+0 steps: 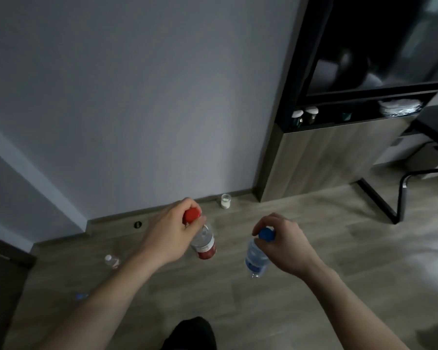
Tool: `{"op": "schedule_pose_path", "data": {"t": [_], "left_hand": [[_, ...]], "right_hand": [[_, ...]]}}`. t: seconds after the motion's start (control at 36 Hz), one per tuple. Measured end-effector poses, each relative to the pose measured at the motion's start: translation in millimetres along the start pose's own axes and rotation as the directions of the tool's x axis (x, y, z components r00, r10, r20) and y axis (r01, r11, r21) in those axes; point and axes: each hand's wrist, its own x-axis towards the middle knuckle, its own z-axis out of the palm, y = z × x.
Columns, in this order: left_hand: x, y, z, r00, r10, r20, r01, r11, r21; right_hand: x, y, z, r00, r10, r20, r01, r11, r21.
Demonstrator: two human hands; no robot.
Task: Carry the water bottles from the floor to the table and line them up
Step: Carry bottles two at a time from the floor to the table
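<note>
Wood floor (263, 311): 2 held bottles (205, 245), 1 loose.

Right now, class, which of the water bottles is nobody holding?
The small white-capped bottle on the floor, left of the left hand. The red-capped bottle and blue-capped bottle are each gripped by the cap.

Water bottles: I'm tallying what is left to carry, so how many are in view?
3 clear. The red-capped clear plastic bottle hangs from the left hand, the blue-capped one from the right hand, and a small white-capped one lies on the floor. A blurred blue glint lower left may be another.
</note>
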Motion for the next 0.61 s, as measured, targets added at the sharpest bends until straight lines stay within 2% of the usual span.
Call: {"op": "schedule_pose_path", "data": {"t": [0.31, 0.61], "left_hand": [[103.8, 95.4, 77.0, 0.987, 0.107, 0.124, -0.113, 0.992, 0.050], [238.9, 183.2, 177.0, 0.939, 0.222, 0.263, -0.225, 0.974, -0.019]], "right_hand": [[44.8, 97.0, -103.9, 0.991, 0.065, -0.119, -0.057, 0.996, 0.073], [116.7, 188.8, -220.9, 0.985, 0.115, -0.129, -0.122, 0.991, -0.049]]}}
